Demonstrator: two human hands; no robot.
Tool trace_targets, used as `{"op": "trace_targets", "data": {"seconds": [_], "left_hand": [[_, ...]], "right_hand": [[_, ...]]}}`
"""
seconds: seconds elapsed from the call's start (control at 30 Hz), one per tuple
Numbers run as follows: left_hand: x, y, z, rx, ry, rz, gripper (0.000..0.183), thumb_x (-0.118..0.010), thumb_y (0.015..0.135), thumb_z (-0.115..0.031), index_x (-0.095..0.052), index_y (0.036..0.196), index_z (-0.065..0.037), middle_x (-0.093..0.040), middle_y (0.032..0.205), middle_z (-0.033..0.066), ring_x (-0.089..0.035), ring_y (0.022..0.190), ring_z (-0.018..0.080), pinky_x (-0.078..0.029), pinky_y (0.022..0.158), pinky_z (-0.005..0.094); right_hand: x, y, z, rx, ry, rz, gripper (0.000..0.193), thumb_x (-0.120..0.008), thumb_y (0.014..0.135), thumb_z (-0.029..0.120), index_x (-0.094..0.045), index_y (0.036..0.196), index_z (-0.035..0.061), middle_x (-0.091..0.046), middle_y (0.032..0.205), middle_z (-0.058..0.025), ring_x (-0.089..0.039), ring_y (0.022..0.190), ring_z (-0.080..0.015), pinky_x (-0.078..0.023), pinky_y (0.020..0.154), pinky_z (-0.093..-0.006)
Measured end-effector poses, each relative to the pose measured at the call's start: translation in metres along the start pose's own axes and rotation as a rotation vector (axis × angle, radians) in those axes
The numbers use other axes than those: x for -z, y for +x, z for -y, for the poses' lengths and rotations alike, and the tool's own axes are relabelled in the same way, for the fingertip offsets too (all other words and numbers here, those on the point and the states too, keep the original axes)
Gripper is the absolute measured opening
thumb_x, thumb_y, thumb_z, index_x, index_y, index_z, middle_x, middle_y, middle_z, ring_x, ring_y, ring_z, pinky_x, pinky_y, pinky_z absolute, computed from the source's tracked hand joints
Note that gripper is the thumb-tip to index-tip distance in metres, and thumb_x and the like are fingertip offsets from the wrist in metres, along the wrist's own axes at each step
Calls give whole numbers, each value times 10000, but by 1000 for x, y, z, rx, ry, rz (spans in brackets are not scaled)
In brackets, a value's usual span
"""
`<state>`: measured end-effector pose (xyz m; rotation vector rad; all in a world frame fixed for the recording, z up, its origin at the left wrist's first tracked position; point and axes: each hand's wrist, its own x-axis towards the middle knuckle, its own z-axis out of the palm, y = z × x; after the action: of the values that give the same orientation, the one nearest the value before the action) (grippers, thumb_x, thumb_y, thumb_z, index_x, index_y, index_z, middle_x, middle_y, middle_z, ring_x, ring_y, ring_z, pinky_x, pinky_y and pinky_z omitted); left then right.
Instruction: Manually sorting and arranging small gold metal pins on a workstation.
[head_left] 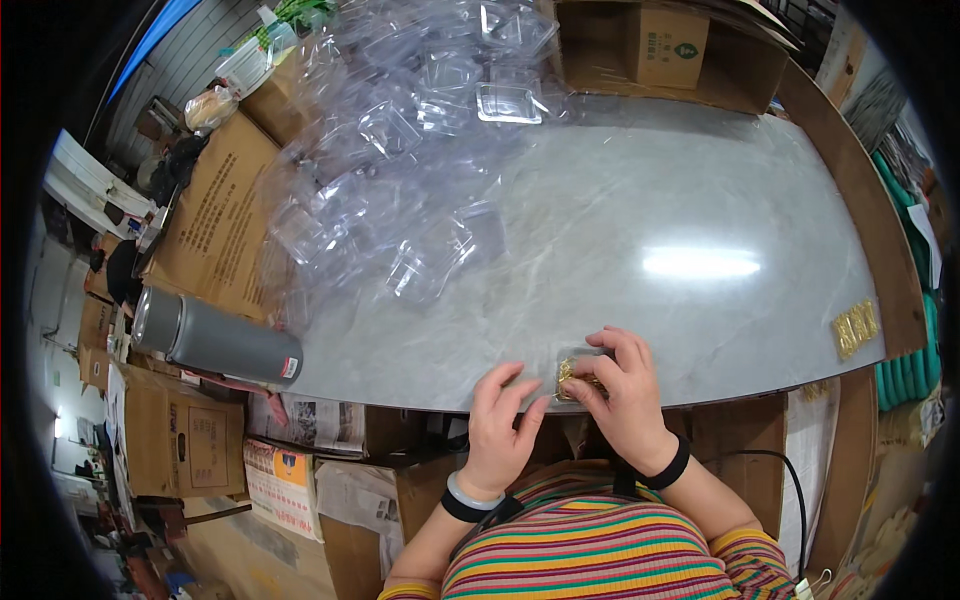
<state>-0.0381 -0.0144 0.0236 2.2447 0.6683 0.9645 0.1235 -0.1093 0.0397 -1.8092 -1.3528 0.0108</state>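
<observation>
At the near edge of the grey table (640,200), a small clear plastic box (562,356) holds shiny gold pieces (566,372), too small to make out. My right hand (630,405) curls over the box, with thumb and fingertips on the gold pieces. To the left of the box is my left hand (502,425), its fingers bent and apart with nothing between them. Its fingertips come close to the box; whether they touch it I cannot tell. Part of the box is hidden under my right fingers.
Clear plastic boxes (415,255) pile up at the far left. A grey flask (235,342) lies on its side at the left edge. Gold packets (856,330) lie at the right edge beside a cardboard border (868,205). An open cardboard box (590,70) stands at the back.
</observation>
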Motion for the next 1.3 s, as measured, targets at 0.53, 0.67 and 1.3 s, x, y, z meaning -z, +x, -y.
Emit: {"op": "trace_targets", "data": {"seconds": [0.53, 0.67, 1.3], "left_hand": [[-4, 25, -20, -151, 146, 42, 109, -676, 904, -58, -602, 976, -23, -590, 1037, 153, -543, 959, 356, -442, 877, 457], [-16, 25, -21, -139, 103, 67, 126, -682, 895, -41, -632, 1007, -13, -611, 1008, 147, -564, 948, 347, -460, 852, 436], [-15, 13, -7, -182, 81, 70, 382, -679, 915, -39, -613, 1287, 15, -647, 1266, 161, -593, 1148, 356, -504, 961, 426]], "right_hand": [[0, -3, -6, 28, 48, -11, 119, -665, 924, 89, -637, 1023, 29, -595, 1187, -153, -535, 1203, -402, -476, 988, -468], [1, -1, -7, 26, 56, -44, 160, -645, 924, 59, -616, 1078, 24, -597, 1179, -156, -535, 1196, -406, -471, 995, -471], [0, -3, -11, 37, 61, -50, 204, -638, 884, -5, -611, 1085, 14, -591, 1175, -165, -535, 1188, -404, -470, 995, -466]]}}
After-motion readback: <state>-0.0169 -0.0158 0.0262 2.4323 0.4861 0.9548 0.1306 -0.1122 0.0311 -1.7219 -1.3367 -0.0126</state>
